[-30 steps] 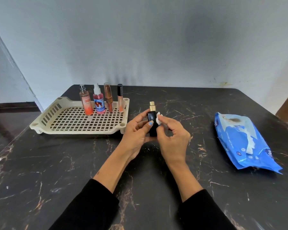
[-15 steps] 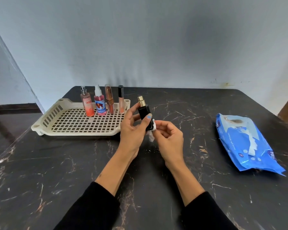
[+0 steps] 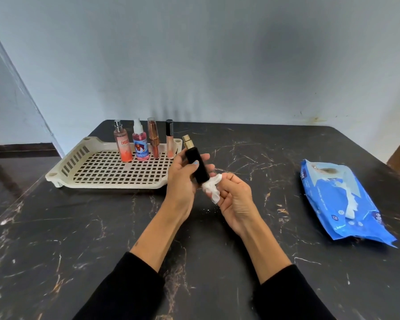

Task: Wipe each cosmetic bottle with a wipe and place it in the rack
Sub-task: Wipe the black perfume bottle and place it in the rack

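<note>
My left hand (image 3: 183, 181) grips a black bottle (image 3: 195, 161) with a gold top, tilted with the top leaning left, above the dark table. My right hand (image 3: 234, 199) pinches a crumpled white wipe (image 3: 211, 187) against the bottle's lower end. To the left lies a cream slotted rack (image 3: 79, 167). Along its far edge stand several cosmetics: a peach spray bottle (image 3: 123, 143), a pink spray bottle (image 3: 140, 142), a copper tube (image 3: 153, 137) and a slim gloss tube (image 3: 169, 138).
A blue wipes pack (image 3: 342, 199) lies on the right of the black marbled table (image 3: 79, 239), with a white wipe sticking out of its opening. A grey wall runs behind the table. The table's left edge drops to a dark floor.
The bottle has tilted so its top leans left and has risen a little. The wipe has slid from the bottle's upper side down to its base.
</note>
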